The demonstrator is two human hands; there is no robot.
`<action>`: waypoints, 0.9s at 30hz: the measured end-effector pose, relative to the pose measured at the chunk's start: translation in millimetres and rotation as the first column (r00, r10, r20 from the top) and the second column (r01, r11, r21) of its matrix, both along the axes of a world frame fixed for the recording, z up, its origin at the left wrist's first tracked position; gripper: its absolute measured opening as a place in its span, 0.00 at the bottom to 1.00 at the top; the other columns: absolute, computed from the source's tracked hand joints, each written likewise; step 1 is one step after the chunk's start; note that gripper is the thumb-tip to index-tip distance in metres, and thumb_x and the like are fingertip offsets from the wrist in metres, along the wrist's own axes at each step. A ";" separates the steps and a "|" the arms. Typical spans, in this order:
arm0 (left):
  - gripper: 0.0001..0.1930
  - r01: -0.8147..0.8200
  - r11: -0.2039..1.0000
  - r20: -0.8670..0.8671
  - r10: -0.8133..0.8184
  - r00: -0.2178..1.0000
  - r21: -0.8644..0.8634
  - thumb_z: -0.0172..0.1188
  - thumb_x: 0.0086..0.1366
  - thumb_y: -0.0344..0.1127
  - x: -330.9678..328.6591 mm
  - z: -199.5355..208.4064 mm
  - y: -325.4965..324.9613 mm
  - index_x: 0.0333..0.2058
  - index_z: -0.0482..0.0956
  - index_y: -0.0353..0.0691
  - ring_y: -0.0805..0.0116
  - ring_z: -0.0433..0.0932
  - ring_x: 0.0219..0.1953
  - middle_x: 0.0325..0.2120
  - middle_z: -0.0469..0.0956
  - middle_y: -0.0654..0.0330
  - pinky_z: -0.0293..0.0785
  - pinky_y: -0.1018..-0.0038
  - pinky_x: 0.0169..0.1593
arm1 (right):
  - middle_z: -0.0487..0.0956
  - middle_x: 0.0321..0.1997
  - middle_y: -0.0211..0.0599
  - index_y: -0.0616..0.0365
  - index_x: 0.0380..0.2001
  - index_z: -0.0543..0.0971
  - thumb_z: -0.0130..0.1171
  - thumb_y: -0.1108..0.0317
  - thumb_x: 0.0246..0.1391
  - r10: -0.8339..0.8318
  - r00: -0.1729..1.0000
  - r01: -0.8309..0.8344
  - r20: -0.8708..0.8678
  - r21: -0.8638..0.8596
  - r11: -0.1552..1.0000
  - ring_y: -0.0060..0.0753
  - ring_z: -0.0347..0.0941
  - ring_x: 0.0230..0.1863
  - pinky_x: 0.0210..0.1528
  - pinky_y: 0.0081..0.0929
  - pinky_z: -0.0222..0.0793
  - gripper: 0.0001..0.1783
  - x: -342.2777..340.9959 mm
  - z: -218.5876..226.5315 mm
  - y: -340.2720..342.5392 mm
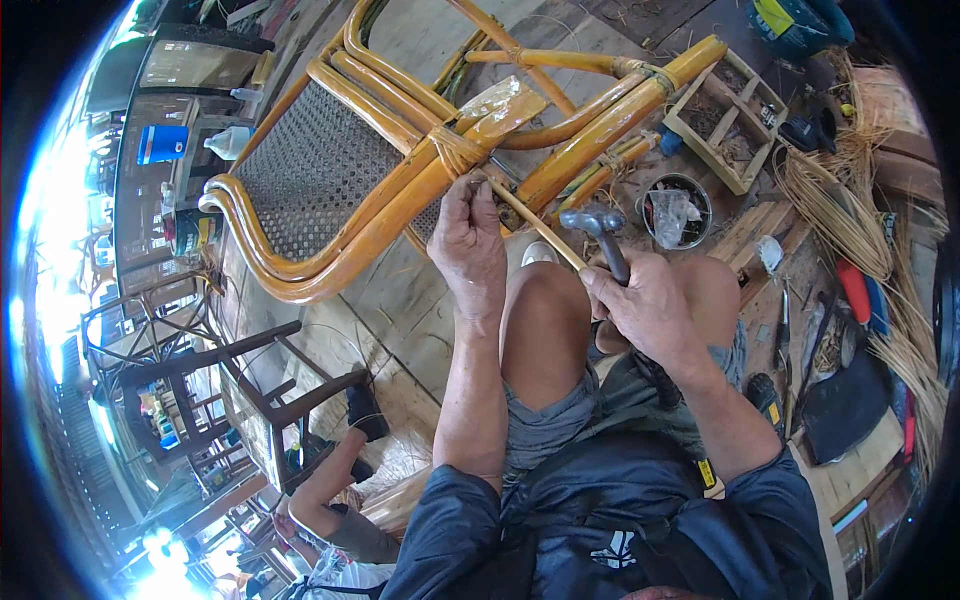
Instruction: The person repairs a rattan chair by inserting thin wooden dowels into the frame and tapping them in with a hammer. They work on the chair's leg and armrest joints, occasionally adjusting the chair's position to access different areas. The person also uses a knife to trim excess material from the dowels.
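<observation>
Thin cane strip [535, 222] beside the wrapped joint [459, 151] of a glossy rattan chair [398, 208], above the plank floor [398, 318].
The left hand [468, 240] pinches its upper end; the right hand [640, 300] holds its lower end and a hammer [596, 222]. It looks light and springy, likely to split if kinked: best held near both ends.

Dark short-sleeved shirt [640, 490], white print [613, 550], grey shorts [548, 432].

it's a furniture workshop; hammer [604, 232], chair [410, 185], cane strands [835, 215] show it
</observation>
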State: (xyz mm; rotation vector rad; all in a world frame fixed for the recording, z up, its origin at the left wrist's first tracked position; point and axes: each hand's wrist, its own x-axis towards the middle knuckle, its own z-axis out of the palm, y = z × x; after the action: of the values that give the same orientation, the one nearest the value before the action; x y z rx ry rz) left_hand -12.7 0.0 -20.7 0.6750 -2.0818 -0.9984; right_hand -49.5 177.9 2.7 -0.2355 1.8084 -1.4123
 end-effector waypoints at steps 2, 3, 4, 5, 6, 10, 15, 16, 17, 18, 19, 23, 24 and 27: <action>0.05 0.028 0.993 0.072 -0.020 0.997 -0.116 0.58 0.62 0.28 -0.9 10.4 1.1 0.37 0.77 0.34 0.73 0.77 0.28 0.27 0.79 0.57 0.74 0.76 0.35 | 0.74 0.14 0.34 0.63 0.27 0.76 0.56 0.63 0.55 0.009 1.000 -0.009 -0.001 -0.001 1.000 0.24 0.70 0.16 0.21 0.27 0.64 0.12 0.1 -4.7 1.0; 0.05 0.035 0.988 0.081 -0.023 0.996 -0.153 0.58 0.62 0.28 -0.7 10.0 -0.6 0.37 0.77 0.35 0.71 0.77 0.27 0.26 0.78 0.56 0.74 0.75 0.34 | 0.74 0.14 0.33 0.62 0.27 0.76 0.56 0.63 0.55 0.007 1.000 -0.007 0.006 -0.004 1.000 0.24 0.70 0.16 0.21 0.27 0.64 0.12 -0.1 -3.8 1.0; 0.06 0.042 0.981 0.089 -0.026 0.996 -0.191 0.59 0.61 0.28 -1.5 9.1 -2.8 0.37 0.78 0.35 0.69 0.77 0.26 0.25 0.78 0.55 0.74 0.75 0.33 | 0.73 0.14 0.32 0.62 0.26 0.76 0.56 0.62 0.55 0.006 1.000 -0.005 0.013 -0.007 1.000 0.23 0.69 0.16 0.21 0.26 0.64 0.12 -1.0 -1.1 1.2; 0.06 0.050 0.973 0.098 -0.028 0.995 -0.227 0.59 0.61 0.28 -1.5 8.2 -3.9 0.37 0.78 0.36 0.67 0.77 0.25 0.25 0.78 0.54 0.74 0.74 0.32 | 0.73 0.13 0.31 0.62 0.26 0.76 0.56 0.62 0.56 0.004 1.000 -0.004 0.019 -0.010 1.000 0.23 0.69 0.16 0.21 0.25 0.63 0.13 -1.8 1.2 1.8; 0.06 0.043 0.972 0.108 -0.018 0.994 -0.229 0.59 0.60 0.28 -1.4 8.3 -4.3 0.37 0.78 0.36 0.66 0.77 0.25 0.25 0.78 0.53 0.74 0.74 0.32 | 0.72 0.14 0.30 0.61 0.27 0.75 0.56 0.62 0.56 0.002 0.999 -0.002 0.042 0.017 1.000 0.21 0.68 0.16 0.22 0.25 0.63 0.12 -3.3 3.0 3.5; 0.05 0.030 0.979 0.127 -0.004 0.992 -0.203 0.59 0.60 0.28 -0.5 11.1 -3.6 0.36 0.77 0.37 0.64 0.77 0.24 0.24 0.77 0.53 0.74 0.74 0.31 | 0.70 0.18 0.27 0.61 0.31 0.73 0.57 0.63 0.56 0.001 1.000 -0.001 0.016 -0.005 1.000 0.18 0.67 0.19 0.23 0.22 0.64 0.11 -7.8 -4.9 28.6; 0.08 0.046 0.993 0.207 -0.022 0.978 -0.111 0.58 0.63 0.30 -0.2 18.5 -2.2 0.39 0.79 0.35 0.78 0.75 0.27 0.24 0.79 0.59 0.73 0.79 0.35 | 0.72 0.22 0.29 0.62 0.49 0.71 0.57 0.67 0.56 0.046 0.828 0.007 -0.559 0.093 0.996 0.20 0.69 0.21 0.25 0.22 0.67 0.19 -7.9 -19.7 60.8; 0.08 0.053 0.992 0.218 -0.027 0.976 -0.111 0.58 0.63 0.30 -0.1 19.7 -2.1 0.39 0.79 0.36 0.78 0.75 0.27 0.24 0.78 0.58 0.73 0.79 0.35 | 0.73 0.22 0.29 0.61 0.52 0.70 0.57 0.67 0.55 0.040 0.773 0.027 -0.633 0.096 0.995 0.22 0.70 0.22 0.25 0.22 0.67 0.21 -10.7 -10.6 58.4; 0.07 0.060 0.992 0.229 -0.033 0.973 -0.111 0.58 0.63 0.31 0.2 19.5 -2.2 0.39 0.79 0.36 0.78 0.75 0.27 0.24 0.78 0.58 0.73 0.79 0.35 | 0.73 0.23 0.31 0.60 0.54 0.69 0.57 0.68 0.55 -0.016 0.791 0.036 -0.612 0.021 0.999 0.23 0.72 0.22 0.26 0.23 0.68 0.23 -14.4 4.3 53.7; 0.06 0.058 0.991 0.218 -0.029 0.975 -0.124 0.58 0.62 0.30 3.5 18.6 -3.8 0.38 0.78 0.37 0.74 0.75 0.25 0.23 0.78 0.57 0.73 0.77 0.33 | 0.74 0.23 0.32 0.60 0.56 0.68 0.57 0.68 0.55 -0.066 0.809 0.042 -0.584 -0.055 0.998 0.25 0.74 0.22 0.26 0.23 0.69 0.25 -16.8 22.2 46.9; 0.05 0.063 0.989 0.202 -0.036 0.979 -0.132 0.59 0.61 0.30 3.3 17.1 -5.5 0.36 0.78 0.38 0.69 0.76 0.24 0.23 0.77 0.55 0.73 0.75 0.31 | 0.75 0.23 0.33 0.59 0.56 0.68 0.58 0.66 0.54 -0.009 0.854 -0.047 -0.521 -0.095 0.994 0.26 0.75 0.23 0.27 0.24 0.70 0.25 -20.2 40.6 43.4; 0.04 0.124 0.979 0.019 -0.122 0.992 -0.160 0.59 0.61 0.30 1.2 6.0 -11.9 0.35 0.78 0.39 0.63 0.76 0.21 0.21 0.76 0.54 0.73 0.72 0.28 | 0.79 0.25 0.35 0.56 0.50 0.72 0.61 0.57 0.53 0.283 0.815 -0.305 -0.506 0.042 0.952 0.26 0.79 0.25 0.27 0.24 0.71 0.24 -31.1 51.2 40.0; 0.04 0.113 0.982 0.053 -0.106 0.993 -0.152 0.59 0.61 0.30 0.9 6.9 -11.0 0.35 0.78 0.39 0.63 0.76 0.21 0.21 0.76 0.54 0.73 0.72 0.28 | 0.79 0.25 0.36 0.56 0.49 0.73 0.60 0.56 0.53 0.316 0.782 -0.289 -0.538 0.136 0.948 0.25 0.79 0.25 0.26 0.24 0.70 0.23 -30.2 45.6 37.0; 0.05 0.085 0.987 0.108 -0.071 0.992 -0.137 0.60 0.60 0.30 0.7 8.4 -7.7 0.35 0.78 0.40 0.63 0.77 0.21 0.21 0.76 0.54 0.73 0.71 0.27 | 0.75 0.21 0.33 0.59 0.45 0.74 0.54 0.57 0.58 0.272 0.889 -0.299 -0.367 -0.018 0.954 0.23 0.74 0.21 0.25 0.24 0.68 0.18 -32.0 44.3 32.1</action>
State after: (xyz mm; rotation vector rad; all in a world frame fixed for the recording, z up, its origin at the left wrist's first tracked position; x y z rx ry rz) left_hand -12.1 -7.7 -12.3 0.5877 -2.2606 -0.8646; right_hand -81.5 209.9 47.0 -0.8161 1.9143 -1.2839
